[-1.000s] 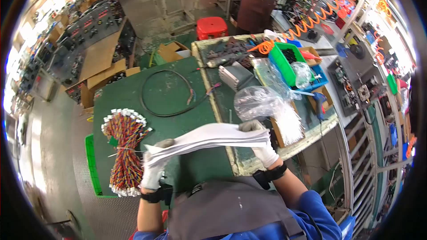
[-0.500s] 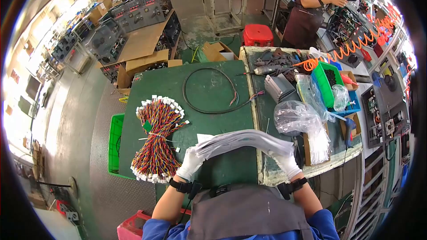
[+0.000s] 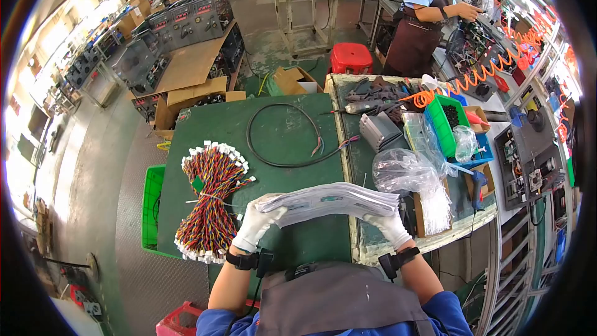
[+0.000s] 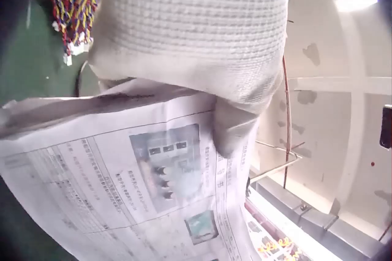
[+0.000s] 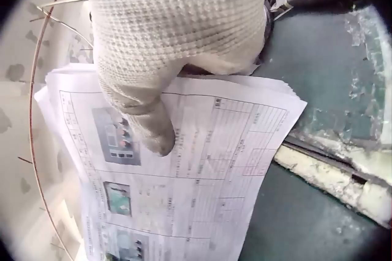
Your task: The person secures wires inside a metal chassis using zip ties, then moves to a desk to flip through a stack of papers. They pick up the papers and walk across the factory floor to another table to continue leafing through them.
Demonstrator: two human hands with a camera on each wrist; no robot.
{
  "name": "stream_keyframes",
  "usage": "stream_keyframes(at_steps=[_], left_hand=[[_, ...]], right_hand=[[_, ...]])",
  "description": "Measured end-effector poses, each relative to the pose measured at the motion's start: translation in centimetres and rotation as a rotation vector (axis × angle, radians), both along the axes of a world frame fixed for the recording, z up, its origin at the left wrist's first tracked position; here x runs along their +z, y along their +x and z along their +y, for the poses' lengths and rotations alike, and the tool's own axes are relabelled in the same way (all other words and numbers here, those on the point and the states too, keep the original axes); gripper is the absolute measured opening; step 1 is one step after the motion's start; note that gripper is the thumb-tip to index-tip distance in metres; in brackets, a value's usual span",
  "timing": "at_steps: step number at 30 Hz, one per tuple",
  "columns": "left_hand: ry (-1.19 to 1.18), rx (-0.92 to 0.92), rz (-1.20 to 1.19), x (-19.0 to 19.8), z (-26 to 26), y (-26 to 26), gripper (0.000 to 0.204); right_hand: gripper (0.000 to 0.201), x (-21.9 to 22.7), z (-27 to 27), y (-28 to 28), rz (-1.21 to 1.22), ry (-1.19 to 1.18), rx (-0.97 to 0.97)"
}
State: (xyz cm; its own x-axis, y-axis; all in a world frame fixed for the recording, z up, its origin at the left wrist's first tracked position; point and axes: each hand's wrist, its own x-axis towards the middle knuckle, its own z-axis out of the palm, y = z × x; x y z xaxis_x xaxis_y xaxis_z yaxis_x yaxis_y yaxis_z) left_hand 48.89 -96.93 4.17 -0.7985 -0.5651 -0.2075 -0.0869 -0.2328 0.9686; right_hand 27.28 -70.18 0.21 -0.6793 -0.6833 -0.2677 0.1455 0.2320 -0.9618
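Observation:
A bowed stack of printed paper sheets [image 3: 329, 202] spans the two gloved hands above the green table. My left hand [image 3: 258, 221], in a white knit glove, grips the stack's left end; in the left wrist view its thumb [image 4: 236, 129] lies over a page with printed text and pictures of a control panel. My right hand [image 3: 388, 224], gloved alike, holds the right end, and its thumb [image 5: 150, 126] presses on the top page in the right wrist view. The other fingers are hidden behind the paper. Left of the hands lies a tied bundle of multicoloured twisted wires [image 3: 208, 211] with white connectors.
A looped black cable [image 3: 252, 143] lies on the green tabletop [image 3: 217, 121]. On the right table are clear plastic bags [image 3: 401, 171], a green bin [image 3: 441, 127], a box of white strips [image 3: 433, 208] and tools. A red stool [image 3: 351, 58] and another person [image 3: 420, 25] are beyond.
The stack was stretched nearly flat with blank white sides showing; now it is tilted with printed pages facing me. Both hands keep their hold on its ends. The head view has shifted.

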Motion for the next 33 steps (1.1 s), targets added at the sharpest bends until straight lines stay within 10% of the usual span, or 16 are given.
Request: stream_keyframes(at_steps=[15, 27, 33], left_hand=[[-0.089, 0.316, 0.232, 3.2, 2.5, -1.4, 0.033], [-0.181, -0.036, 0.044, 1.7, 1.6, 1.3, 0.070], [-0.132, 0.097, -0.058, 2.5, 0.3, 2.0, 0.021]], right_hand=[[0.043, 0.0, 1.0, 0.6, -0.017, -0.172, -0.039], [0.030, -3.8, 0.1, -0.3, -0.262, -0.287, -0.263], [0.021, 2.5, -1.7, 0.1, 0.016, -0.100, -0.099]])
